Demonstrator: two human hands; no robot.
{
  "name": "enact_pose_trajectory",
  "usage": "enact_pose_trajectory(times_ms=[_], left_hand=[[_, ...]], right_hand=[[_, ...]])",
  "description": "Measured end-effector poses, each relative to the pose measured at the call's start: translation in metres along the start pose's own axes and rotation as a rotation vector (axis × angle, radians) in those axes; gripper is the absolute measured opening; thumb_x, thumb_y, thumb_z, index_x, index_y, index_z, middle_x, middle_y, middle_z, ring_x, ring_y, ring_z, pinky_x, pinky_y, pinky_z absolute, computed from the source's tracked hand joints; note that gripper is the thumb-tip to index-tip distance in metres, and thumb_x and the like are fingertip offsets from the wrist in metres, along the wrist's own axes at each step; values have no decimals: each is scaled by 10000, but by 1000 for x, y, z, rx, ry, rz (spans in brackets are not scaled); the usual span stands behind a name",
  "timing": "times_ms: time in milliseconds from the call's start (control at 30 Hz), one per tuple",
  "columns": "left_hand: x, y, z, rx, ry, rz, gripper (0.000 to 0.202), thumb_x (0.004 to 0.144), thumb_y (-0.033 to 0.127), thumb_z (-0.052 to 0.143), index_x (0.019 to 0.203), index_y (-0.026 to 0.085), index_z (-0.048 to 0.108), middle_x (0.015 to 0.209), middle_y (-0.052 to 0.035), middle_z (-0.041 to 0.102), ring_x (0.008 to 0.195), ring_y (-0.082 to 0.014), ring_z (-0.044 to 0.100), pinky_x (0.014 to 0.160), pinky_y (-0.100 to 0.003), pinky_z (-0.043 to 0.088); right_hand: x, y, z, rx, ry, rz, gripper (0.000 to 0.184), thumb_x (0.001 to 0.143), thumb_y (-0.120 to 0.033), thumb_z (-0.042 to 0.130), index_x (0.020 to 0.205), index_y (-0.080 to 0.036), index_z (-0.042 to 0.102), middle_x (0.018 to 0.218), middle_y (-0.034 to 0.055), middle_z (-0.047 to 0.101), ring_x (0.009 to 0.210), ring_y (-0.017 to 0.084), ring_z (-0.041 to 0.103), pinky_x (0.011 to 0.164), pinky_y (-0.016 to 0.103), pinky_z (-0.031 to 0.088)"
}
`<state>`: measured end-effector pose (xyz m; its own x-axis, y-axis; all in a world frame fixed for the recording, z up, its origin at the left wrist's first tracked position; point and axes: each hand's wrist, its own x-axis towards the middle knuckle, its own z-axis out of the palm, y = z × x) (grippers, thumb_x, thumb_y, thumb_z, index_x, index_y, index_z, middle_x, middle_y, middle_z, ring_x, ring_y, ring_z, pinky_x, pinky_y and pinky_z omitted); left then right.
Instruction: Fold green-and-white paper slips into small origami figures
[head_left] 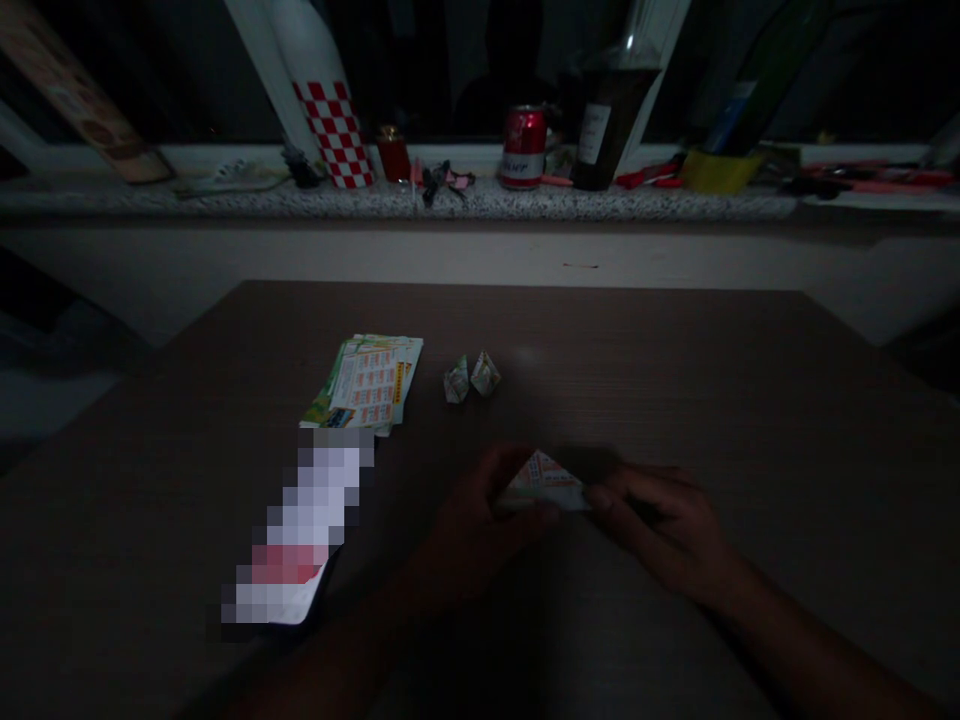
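A printed paper (pixel 546 482), folded to a peak at its top, is held between both hands just over the table. My left hand (pixel 491 520) grips its left side, with the thumb along the lower edge. At the right corner, my right hand (pixel 664 520) pinches it between thumb and fingers. Beyond the hands stand two small folded paper pieces (pixel 456 381) side by side, made of similar printed paper. Farther left lies a loose stack of printed slips (pixel 371 385), green and white with rows of orange print.
A phone (pixel 300 545) with a lit, blurred screen lies left of my hands, just below the slips. Behind the brown table (pixel 675 370), a granite sill (pixel 450 205) holds a red can (pixel 523 148), a checkered bottle (pixel 337 130), a dark bottle (pixel 611 125) and a yellow pot (pixel 720 172). The light is dim.
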<state>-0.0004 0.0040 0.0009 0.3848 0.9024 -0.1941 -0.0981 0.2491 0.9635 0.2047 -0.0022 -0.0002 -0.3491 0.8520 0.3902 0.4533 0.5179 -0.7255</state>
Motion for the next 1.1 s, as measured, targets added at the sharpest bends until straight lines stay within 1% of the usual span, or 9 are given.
enact_pose_trajectory(times_ms=[100, 200, 267, 433, 600, 733, 833, 967, 1100], left_hand=[[2, -1, -3, 23, 182, 78, 342, 740, 221, 732, 1043, 210, 572, 1081, -26, 660, 999, -176, 620, 835, -271, 489], [3, 0, -7, 109, 353, 92, 214, 763, 265, 701, 941, 194, 606, 920, -13, 675, 872, -163, 632, 752, -255, 493], [2, 0, -8, 153, 392, 100, 173, 766, 284, 693, 893, 188, 625, 844, -7, 678, 801, -157, 629, 697, -244, 488], [0, 1, -9, 222, 379, 135, 74, 768, 241, 672, 819, 188, 681, 747, 8, 680, 721, -144, 614, 642, -222, 470], [-3, 1, -8, 312, 354, 170, 82, 821, 220, 599, 866, 201, 666, 772, 21, 667, 697, -123, 591, 620, -204, 445], [-4, 2, -7, 409, 357, 195, 113, 864, 233, 538, 892, 209, 645, 772, 22, 654, 687, -123, 581, 601, -206, 432], [-5, 3, -6, 459, 337, 195, 145, 886, 245, 504, 919, 214, 642, 778, 17, 664, 693, -130, 593, 609, -214, 443], [-5, 3, -4, 434, 316, 169, 126, 851, 250, 575, 932, 203, 658, 860, -4, 704, 793, -155, 643, 688, -234, 482], [-3, 3, -4, 339, 287, 67, 178, 781, 307, 683, 931, 217, 712, 903, -13, 741, 837, -179, 670, 716, -249, 507]], right_hand=[[-2, 5, -2, -8, 129, 59, 297, 911, -244, 514, 625, -176, 557, 505, -38, 487, 430, 89, 457, 427, 211, 346], [-4, 10, -3, -25, 172, 109, 337, 913, -277, 518, 592, -177, 541, 496, -32, 489, 428, 92, 463, 429, 216, 350], [-4, 10, -3, -21, 159, 121, 343, 917, -284, 512, 593, -176, 540, 506, -27, 497, 437, 94, 470, 437, 217, 356], [-1, 10, -1, -20, 134, 113, 318, 913, -279, 517, 614, -175, 553, 511, -35, 477, 442, 89, 453, 432, 207, 350], [0, 8, -2, -30, 83, 109, 290, 917, -273, 503, 651, -175, 560, 517, -37, 482, 445, 89, 454, 439, 201, 367], [-1, 7, -2, -58, 42, 82, 195, 900, -278, 534, 741, -173, 576, 586, -18, 558, 505, 104, 528, 487, 201, 418], [1, 5, -1, -70, 27, 83, 191, 896, -281, 542, 741, -174, 572, 596, -14, 565, 518, 109, 543, 499, 205, 430], [2, 4, -1, -60, 69, 111, 201, 895, -264, 543, 723, -171, 591, 565, -19, 560, 478, 100, 525, 459, 198, 420], [1, 6, -1, -31, 137, 97, 138, 859, -247, 606, 750, -170, 643, 592, -7, 644, 501, 106, 589, 492, 197, 465]])
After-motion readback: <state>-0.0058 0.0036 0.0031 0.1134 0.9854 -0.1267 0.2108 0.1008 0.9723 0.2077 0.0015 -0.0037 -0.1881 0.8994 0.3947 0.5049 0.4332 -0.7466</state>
